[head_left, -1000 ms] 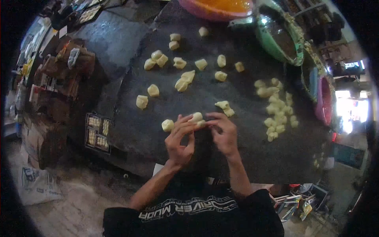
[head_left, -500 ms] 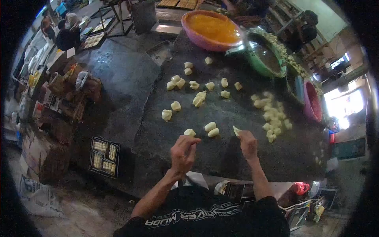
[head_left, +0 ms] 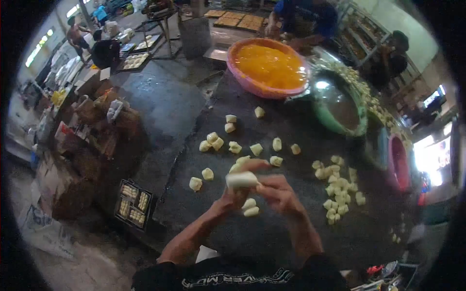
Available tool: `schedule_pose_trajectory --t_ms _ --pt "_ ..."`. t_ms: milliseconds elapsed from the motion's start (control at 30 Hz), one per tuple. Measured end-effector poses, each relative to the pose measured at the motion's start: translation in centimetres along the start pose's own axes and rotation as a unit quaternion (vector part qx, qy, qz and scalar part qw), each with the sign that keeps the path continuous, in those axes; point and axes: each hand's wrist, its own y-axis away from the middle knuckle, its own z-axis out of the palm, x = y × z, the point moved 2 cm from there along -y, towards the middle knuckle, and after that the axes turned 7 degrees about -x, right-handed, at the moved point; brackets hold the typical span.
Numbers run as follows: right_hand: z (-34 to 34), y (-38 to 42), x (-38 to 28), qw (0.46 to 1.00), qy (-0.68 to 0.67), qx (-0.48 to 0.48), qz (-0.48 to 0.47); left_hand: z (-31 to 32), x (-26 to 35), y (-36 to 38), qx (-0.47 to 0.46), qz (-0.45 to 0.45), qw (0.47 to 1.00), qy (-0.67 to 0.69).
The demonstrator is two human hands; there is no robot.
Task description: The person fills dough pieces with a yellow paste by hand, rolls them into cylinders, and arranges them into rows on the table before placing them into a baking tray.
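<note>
My left hand is raised over the dark table with a pale, smooth dough piece across its fingers. Close on its right, my right hand has its fingers pinched at the right end of that same piece. Two rolled dough pieces lie side by side just below the hands. Partly behind my left fingers is a larger dough lump. Small dough pieces are scattered beyond the hands, and a cluster of them lies to the right.
A pink basin of orange liquid and a green basin stand at the table's far side. A pink tub is at the right. A tray of dough lies lower left. People work in the background, one person across the table.
My hands have come together and risen, now with a dough piece between them. The view has shifted, showing more of the far side and the person there.
</note>
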Motion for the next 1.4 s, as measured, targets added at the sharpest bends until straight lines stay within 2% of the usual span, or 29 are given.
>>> schedule_pose_trajectory --t_ms 33,67,100,133,233,267,333,367,400,467,533,567,600,633,733,800,867,900,933,1000,1033,1067,1133,1167,1200,1267,1300,1367,1400 --pt "-2.0 -2.6 2.4 0.983 0.143 -0.031 -0.113 -0.5 0.3 -0.1 0.003 -0.002 1.0 -0.013" --pt "-7.0 -8.9 0.9 0.947 0.318 0.016 -0.049 -1.1 0.5 -0.2 0.07 -0.092 0.988 -0.1" --pt "-9.7 -13.4 0.0 0.919 0.346 0.147 -0.121 -1.2 0.7 0.2 0.133 -0.182 0.96 -0.17" --pt "-14.3 -17.0 2.0 0.795 0.563 0.212 -0.082 -1.0 0.9 0.6 0.138 -0.18 0.958 -0.174" --pt "-22.3 -23.1 4.7 0.743 0.652 0.06 0.138 -0.4 1.4 0.8 0.08 -0.219 0.952 -0.201" --pt "-22.3 -22.3 4.3 0.743 0.652 0.061 0.137 0.0 1.8 0.3 0.083 -0.207 0.959 -0.174" --pt "-20.4 -18.7 1.8 0.904 0.366 0.121 -0.184 0.3 2.3 -1.0 0.089 -0.195 0.967 -0.14" --pt "-18.6 -16.2 2.1 0.979 0.157 0.061 -0.117 0.2 2.4 -1.8 0.13 -0.186 0.973 -0.051" --pt "-15.8 -13.2 2.4 0.997 -0.064 0.004 -0.039 0.1 2.3 -2.2 0.169 -0.179 0.968 0.041" --pt "-8.7 -7.5 1.8 0.994 -0.059 0.003 0.091 -0.7 0.9 -1.5 0.159 -0.183 0.959 0.147" --pt "-4.7 -3.6 1.5 0.986 -0.138 0.074 0.059 -1.3 0.5 -0.8 0.138 -0.171 0.945 0.243" --pt "-3.0 -2.3 1.9 0.986 -0.134 0.082 0.06 -1.6 0.5 -0.4 0.175 -0.207 0.92 0.284" --pt "-1.7 -1.2 1.9 0.983 0.109 0.142 0.039 -1.5 0.5 0.1 0.21 -0.243 0.891 0.322" --pt "-0.6 -0.3 1.8 0.918 0.345 0.193 0.02 -1.0 0.7 0.5 0.202 -0.217 0.903 0.31" --pt "2.2 1.9 1.3 0.871 0.41 0.273 0.002 -0.9 4.4 2.0 0.073 -0.232 0.943 0.229" --pt "4.4 3.2 0.2 0.85 0.407 0.326 -0.071 -1.5 6.5 2.6 0.02 -0.147 0.984 0.101" --pt "7.1 3.9 0.5 0.937 0.269 0.221 -0.006 -2.3 9.2 4.0 -0.062 0.02 0.983 -0.171" --pt "8.3 3.2 0.1 0.953 0.201 0.212 0.084 -2.9 10.1 5.0 0.002 -0.009 0.997 -0.077" --pt "9.7 3.4 -0.2 0.953 0.204 0.208 0.078 -3.4 11.3 6.0 0.006 -0.003 0.997 -0.08" --pt "12.3 3.2 -0.9 0.933 0.292 0.211 -0.001 -5.4 13.5 7.0 0.111 -0.094 0.987 0.07" --pt "14.0 3.0 -1.2 0.913 0.304 0.224 -0.153 -6.4 14.9 7.3 0.12 -0.079 0.988 0.063" --pt "15.0 2.1 -1.2 0.915 0.303 0.213 -0.16 -7.3 16.0 8.0 0.126 -0.125 0.983 0.053" --pt "18.0 0.1 -3.0 0.813 0.484 0.149 -0.288 -8.8 17.6 9.3 0.128 -0.227 0.965 0.035" --pt "18.3 -0.1 -2.0 0.831 0.493 0.1 -0.239 -10.4 17.4 9.8 0.085 -0.23 0.969 0.035" --pt "19.5 0.3 -2.8 0.831 0.492 0.097 -0.241 -11.0 17.3 10.7 0.088 -0.229 0.969 0.034" --pt "22.1 0.9 -4.5 0.839 0.504 -0.047 -0.201 -11.6 18.5 11.3 -0.02 0.049 0.969 -0.241" --pt "21.7 0.5 -4.9 0.837 0.506 -0.046 -0.202 -11.0 20.3 12.1 -0.043 0.034 0.963 -0.263" --pt "19.1 0.4 -5.4 0.953 0.253 0.113 -0.125 -10.3 22.1 12.8 -0.023 0.013 0.955 -0.297" --pt "19.1 0.3 -5.0 0.953 0.254 0.12 -0.117 -10.1 22.3 13.2 -0.001 -0.007 0.942 -0.336"
